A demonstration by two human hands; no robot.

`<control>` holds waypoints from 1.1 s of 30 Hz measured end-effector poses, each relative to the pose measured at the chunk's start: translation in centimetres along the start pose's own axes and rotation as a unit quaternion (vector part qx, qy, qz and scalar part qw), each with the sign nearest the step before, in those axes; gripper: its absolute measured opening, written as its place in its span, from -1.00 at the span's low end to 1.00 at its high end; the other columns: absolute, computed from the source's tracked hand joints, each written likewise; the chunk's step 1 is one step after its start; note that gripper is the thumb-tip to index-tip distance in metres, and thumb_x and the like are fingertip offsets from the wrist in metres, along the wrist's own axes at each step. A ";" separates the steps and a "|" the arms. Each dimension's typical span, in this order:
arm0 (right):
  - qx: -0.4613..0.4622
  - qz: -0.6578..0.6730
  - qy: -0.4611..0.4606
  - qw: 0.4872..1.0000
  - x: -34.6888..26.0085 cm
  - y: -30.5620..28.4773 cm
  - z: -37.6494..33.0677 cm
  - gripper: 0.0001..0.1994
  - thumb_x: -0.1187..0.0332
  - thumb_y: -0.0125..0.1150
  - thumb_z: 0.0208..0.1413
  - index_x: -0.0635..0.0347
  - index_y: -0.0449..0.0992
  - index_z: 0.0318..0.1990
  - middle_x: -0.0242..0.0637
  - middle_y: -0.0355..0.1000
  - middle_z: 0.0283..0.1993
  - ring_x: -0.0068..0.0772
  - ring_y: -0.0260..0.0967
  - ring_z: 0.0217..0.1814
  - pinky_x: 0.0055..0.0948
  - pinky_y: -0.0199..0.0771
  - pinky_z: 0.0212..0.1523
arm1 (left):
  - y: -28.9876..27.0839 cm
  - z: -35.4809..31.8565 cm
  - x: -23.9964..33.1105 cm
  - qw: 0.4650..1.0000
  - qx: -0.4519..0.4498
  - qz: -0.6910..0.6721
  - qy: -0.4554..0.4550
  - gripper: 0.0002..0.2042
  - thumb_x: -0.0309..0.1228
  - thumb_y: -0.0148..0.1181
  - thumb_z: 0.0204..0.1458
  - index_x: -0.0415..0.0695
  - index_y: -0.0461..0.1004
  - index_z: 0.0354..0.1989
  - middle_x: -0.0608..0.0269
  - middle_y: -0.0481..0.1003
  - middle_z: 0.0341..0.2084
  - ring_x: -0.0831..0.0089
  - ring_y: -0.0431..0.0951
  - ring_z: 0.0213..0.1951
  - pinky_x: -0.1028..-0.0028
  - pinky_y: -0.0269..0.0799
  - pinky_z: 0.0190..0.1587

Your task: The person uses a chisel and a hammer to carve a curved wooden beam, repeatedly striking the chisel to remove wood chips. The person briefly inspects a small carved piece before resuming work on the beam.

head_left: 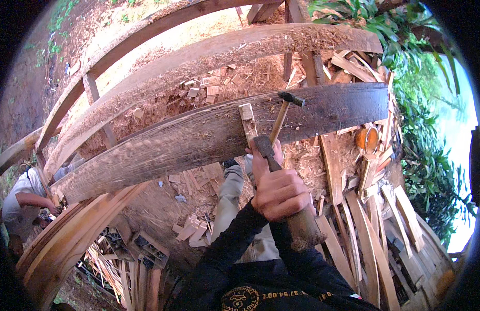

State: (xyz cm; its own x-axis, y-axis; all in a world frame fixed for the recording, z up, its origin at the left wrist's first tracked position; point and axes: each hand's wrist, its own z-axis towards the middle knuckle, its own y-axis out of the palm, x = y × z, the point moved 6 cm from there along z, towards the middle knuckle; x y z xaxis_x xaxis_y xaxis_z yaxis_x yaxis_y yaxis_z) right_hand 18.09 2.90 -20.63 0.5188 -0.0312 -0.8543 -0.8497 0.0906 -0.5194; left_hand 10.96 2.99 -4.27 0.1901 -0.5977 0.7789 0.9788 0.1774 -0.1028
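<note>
Left hand (283, 194) clenched mid-length round thick wooden-handled tool (303, 226), metal end (262, 146) above fist, butt below; right hand (277, 152) mostly hidden, can't tell its grip.

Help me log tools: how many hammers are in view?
1: the hammer, its head seen against the dark plank, its handle running toward the hands. Others may be hidden among the scrap wood.

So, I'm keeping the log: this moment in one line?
left hand: grips wooden-handled tool; right hand: mostly hidden, near hammer; plank: behind hammer
</note>
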 end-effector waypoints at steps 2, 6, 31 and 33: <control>0.010 0.008 -0.007 1.000 -0.1 -0.1 0.4 -0.79 0.42 0.47 -0.31 0.08 0.54 -0.46 -0.31 0.38 -0.47 -0.24 0.38 -0.46 -0.30 0.35 -0.48 | 0.1 0.2 0.2 1.000 -0.003 0.010 0.005 -0.63 -0.37 0.50 -0.43 -0.17 0.43 -0.45 0.26 0.48 -0.55 0.31 0.56 -0.50 0.35 0.53 -0.40; 0.007 0.009 0.008 1.000 1.1 0.6 -0.1 -0.75 0.42 0.52 -0.39 0.07 0.57 -0.47 -0.32 0.40 -0.46 -0.26 0.41 -0.44 -0.32 0.36 -0.48 | -0.1 0.0 -0.2 0.999 0.026 0.017 0.014 -0.75 -0.39 0.29 -0.40 -0.19 0.43 -0.49 0.27 0.42 -0.60 0.32 0.50 -0.53 0.41 0.46 -0.49; -0.032 -0.005 0.083 0.996 4.8 1.6 -1.3 -0.88 0.42 0.35 -0.20 0.13 0.52 -0.47 -0.36 0.16 -0.56 -0.32 0.18 -0.60 -0.34 0.19 -0.58 | -1.7 0.2 -1.5 0.998 0.051 -0.006 -0.026 -0.64 -0.36 0.42 -0.50 -0.19 0.43 -0.48 0.29 0.43 -0.62 0.35 0.53 -0.55 0.44 0.43 -0.52; -0.034 -0.008 0.069 0.997 4.5 1.4 -1.2 -0.88 0.42 0.35 -0.19 0.14 0.51 -0.48 -0.35 0.17 -0.56 -0.32 0.19 -0.59 -0.34 0.20 -0.58 | -1.7 0.3 -1.5 0.998 0.053 -0.009 -0.027 -0.63 -0.36 0.43 -0.51 -0.19 0.44 -0.48 0.29 0.43 -0.63 0.35 0.53 -0.55 0.44 0.42 -0.52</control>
State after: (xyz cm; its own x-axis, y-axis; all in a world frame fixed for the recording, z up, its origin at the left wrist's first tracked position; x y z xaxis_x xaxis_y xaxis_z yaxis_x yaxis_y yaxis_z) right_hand 19.15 1.72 -25.20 0.5191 -0.1701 -0.8376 -0.8479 0.0207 -0.5297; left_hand 8.95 3.82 -5.02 0.1661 -0.5581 0.8130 0.9678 0.2504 -0.0258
